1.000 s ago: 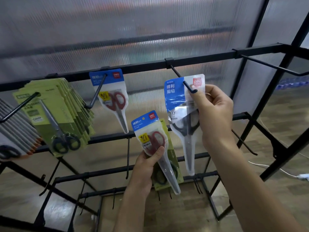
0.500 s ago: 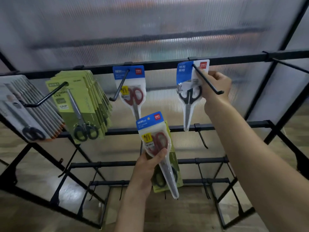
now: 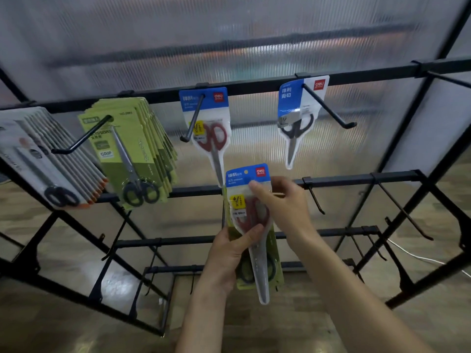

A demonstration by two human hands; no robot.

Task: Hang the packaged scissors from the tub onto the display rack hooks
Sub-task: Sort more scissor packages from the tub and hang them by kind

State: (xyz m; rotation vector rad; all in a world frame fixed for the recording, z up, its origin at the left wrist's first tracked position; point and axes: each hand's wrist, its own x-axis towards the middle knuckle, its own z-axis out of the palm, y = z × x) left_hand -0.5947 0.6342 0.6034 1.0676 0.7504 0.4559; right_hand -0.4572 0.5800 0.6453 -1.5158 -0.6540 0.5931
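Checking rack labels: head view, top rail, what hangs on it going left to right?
grey-carded scissors stack → green-carded scissors stack → red-handled scissors pack → black-handled scissors pack → bare hook at the right edge. The packs held in the hands sit below the rail, so they are left out.

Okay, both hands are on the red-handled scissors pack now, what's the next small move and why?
Probably lift the red-handled pack with the right hand toward the hook where a matching red pack hangs alone. The left hand also holds a green pack behind it, so the front one likely comes off first.
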